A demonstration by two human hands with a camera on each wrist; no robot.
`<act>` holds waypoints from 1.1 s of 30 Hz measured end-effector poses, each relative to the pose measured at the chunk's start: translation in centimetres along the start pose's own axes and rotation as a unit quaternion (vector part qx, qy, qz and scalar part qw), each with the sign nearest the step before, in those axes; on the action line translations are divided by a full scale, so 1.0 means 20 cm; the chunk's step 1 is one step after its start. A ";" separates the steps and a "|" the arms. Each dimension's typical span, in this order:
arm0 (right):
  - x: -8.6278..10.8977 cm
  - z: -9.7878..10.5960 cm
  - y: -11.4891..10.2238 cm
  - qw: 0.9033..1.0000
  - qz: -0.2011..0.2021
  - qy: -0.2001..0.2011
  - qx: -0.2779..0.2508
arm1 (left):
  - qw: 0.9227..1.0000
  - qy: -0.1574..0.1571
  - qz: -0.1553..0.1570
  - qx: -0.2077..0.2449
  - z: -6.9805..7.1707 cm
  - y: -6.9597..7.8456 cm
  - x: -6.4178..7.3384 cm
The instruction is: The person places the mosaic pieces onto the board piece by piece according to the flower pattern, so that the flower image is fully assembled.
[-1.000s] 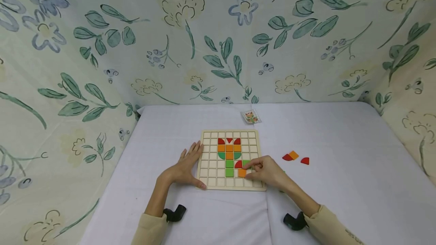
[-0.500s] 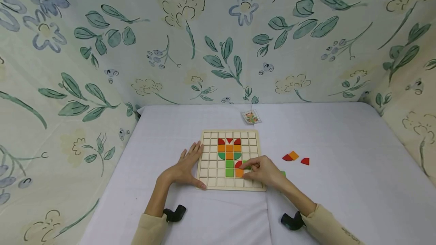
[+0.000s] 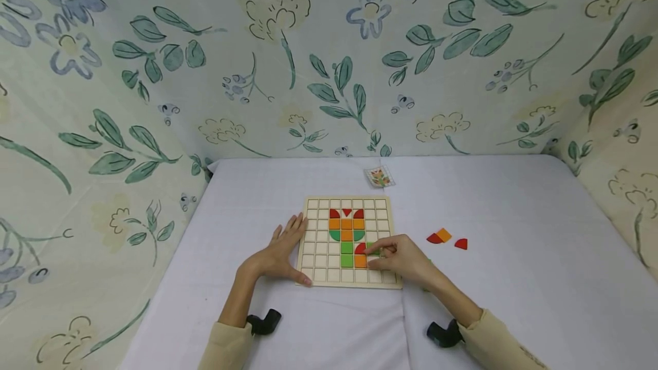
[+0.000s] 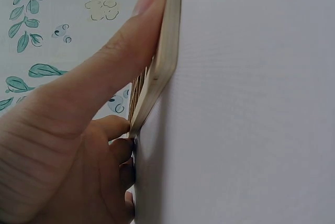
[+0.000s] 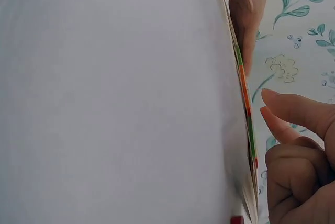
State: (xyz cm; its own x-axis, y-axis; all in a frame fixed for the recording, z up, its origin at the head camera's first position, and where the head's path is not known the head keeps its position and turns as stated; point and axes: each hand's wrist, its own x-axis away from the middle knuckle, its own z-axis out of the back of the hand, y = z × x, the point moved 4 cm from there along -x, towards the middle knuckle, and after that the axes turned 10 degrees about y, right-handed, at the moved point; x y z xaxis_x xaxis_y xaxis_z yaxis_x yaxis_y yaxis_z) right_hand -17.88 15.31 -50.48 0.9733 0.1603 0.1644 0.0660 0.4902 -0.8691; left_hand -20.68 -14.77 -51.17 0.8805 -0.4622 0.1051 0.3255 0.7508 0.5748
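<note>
A wooden grid board (image 3: 349, 285) lies on the white cloth. My left hand (image 3: 281, 253) steadies its left side, fingers spread along the edge and thumb (image 4: 149, 4) over the near rim. My right hand (image 3: 403, 258) is low over the board's right half. Its index fingertip and thumb tip are close to an orange square tile (image 3: 360, 261), which sits in a cell beside a light green square tile (image 3: 346, 260). Just above is a red quarter-round tile (image 3: 360, 248). In the right wrist view, a small gap shows between thumb (image 5: 277, 101) and index finger (image 5: 275, 124); the other fingers are curled.
Right of the board lie a red tile (image 3: 434, 238), an orange tile (image 3: 443, 234) and another red quarter-round tile (image 3: 461, 243). A small card with a coloured pattern (image 3: 379, 177) rests behind the board. Floral fabric (image 3: 329, 73) hangs around the table.
The orange square tile has slid slightly left into the cell next to the green one, with my right thumb and index finger following. Right fingers then shift slightly back. My left hand stays put.
</note>
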 end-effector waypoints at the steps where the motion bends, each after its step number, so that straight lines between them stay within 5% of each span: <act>1: 0.01 0.02 0.00 1.000 -0.008 0.004 -0.002 | 1.000 0.000 0.000 -0.001 0.00 0.00 0.00; 16: 0.18 0.44 0.19 0.995 -0.052 0.082 0.034 | 1.000 -0.002 -0.002 -0.008 0.00 0.00 0.00; 22: 0.20 0.47 0.26 0.993 -0.060 0.094 0.048 | 1.000 -0.001 -0.004 -0.005 0.00 0.00 0.01; 33: 0.17 0.40 0.29 0.996 -0.073 0.053 0.026 | 1.000 0.002 -0.002 -0.004 0.00 0.00 0.00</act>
State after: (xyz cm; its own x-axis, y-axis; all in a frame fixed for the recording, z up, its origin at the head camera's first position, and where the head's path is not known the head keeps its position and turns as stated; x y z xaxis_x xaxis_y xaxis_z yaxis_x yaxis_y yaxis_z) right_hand -16.00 25.58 -51.29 0.9719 -0.0068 0.2351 0.2007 0.5454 -0.8138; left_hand -20.63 -14.81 -51.25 0.8810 -0.4626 0.0992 0.3314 0.7532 0.5682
